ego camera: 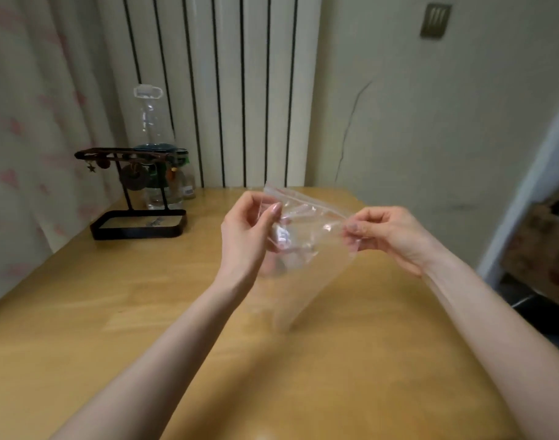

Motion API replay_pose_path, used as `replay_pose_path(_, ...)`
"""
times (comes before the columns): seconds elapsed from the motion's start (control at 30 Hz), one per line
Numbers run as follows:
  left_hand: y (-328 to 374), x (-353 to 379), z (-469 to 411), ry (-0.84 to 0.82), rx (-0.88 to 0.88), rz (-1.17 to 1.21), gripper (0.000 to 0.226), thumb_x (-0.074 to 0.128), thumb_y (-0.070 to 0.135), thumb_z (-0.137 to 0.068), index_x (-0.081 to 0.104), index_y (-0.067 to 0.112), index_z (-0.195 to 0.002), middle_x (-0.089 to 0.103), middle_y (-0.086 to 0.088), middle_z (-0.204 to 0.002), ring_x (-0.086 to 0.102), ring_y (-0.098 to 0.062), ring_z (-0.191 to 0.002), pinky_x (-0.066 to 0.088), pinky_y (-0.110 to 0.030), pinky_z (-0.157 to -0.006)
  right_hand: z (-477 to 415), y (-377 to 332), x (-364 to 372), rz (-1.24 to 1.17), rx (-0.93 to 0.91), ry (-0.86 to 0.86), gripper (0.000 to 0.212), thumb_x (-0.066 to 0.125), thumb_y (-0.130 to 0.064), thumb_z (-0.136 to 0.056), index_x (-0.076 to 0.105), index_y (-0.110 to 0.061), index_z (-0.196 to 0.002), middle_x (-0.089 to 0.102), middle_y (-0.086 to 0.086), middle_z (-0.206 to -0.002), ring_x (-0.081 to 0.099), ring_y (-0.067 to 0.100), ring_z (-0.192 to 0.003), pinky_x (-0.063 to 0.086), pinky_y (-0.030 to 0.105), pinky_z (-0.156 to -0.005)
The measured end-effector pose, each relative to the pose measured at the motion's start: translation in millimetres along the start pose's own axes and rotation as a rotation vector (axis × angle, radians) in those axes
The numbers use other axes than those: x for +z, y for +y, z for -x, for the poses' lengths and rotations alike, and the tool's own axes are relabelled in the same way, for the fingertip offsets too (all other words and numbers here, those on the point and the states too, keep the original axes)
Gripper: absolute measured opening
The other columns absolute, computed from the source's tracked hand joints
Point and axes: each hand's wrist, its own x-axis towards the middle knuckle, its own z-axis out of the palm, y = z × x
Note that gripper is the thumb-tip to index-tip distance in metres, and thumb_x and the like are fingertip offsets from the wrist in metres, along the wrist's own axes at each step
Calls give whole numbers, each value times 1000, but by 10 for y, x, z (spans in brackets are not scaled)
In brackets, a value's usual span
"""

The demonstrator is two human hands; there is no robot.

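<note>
A clear zip-top plastic bag (306,236) hangs in the air above the wooden table (176,312), stretched between both hands. My left hand (249,230) pinches the bag's left top corner between thumb and fingers. My right hand (386,233) pinches the right end of the zip strip. Something small and pale shows through the plastic near my left fingers; what it is cannot be made out. The bag's lower part is blurred.
A black jewellery stand (138,217) with a tray base and hanging trinkets stands at the table's far left. Behind it are a clear plastic bottle (151,122) and a green-lidded jar (179,160). A radiator and wall lie beyond; a curtain hangs left.
</note>
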Motion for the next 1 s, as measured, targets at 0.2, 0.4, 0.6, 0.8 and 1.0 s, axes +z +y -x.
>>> replay_pose_path(0.2,12,682,159,-335,-191,-34,33,68,29,-84,54,14,-109,74,-3,-86,62,-20,-51,47,-24,-43,390,108,-713,42,-49,263,27,60,12,-80,66,-6,-99,64,-1,-54,64,11,-50,56,23,-52)
replay_pose_path(0.4,-96,1471,402,-643,-153,-318,6,69,10,-83,67,6,-79,72,-8,-81,58,-20,-57,49,-26,-57,852,272,-1479,125,-45,604,15,68,6,-78,66,-8,-75,67,-2,-56,62,5,-50,51,14,-49)
replay_pose_path(0.6,-392,2184,687,-663,-99,-510,19,65,29,-87,57,18,-99,69,1,-96,65,-22,-91,52,-38,-80,1489,984,-2374,225,133,1030,10,68,1,-80,65,-9,-79,60,4,-62,48,2,-40,38,14,-40)
replay_pose_path(0.8,-461,2587,907,-843,32,-587,16,62,20,-89,61,12,-102,67,-2,-101,64,-20,-93,49,-32,-82,2137,2341,-2626,-12,556,1234,16,57,6,-85,61,-1,-99,66,15,-84,60,17,-51,50,24,-49)
replay_pose_path(1.0,-586,2876,974,-769,101,-665,8,57,20,-90,61,21,-97,67,2,-98,63,-18,-90,47,-30,-77,2504,3186,-2466,-236,709,1337,23,47,20,-83,56,4,-97,60,25,-84,62,30,-52,59,32,-51)
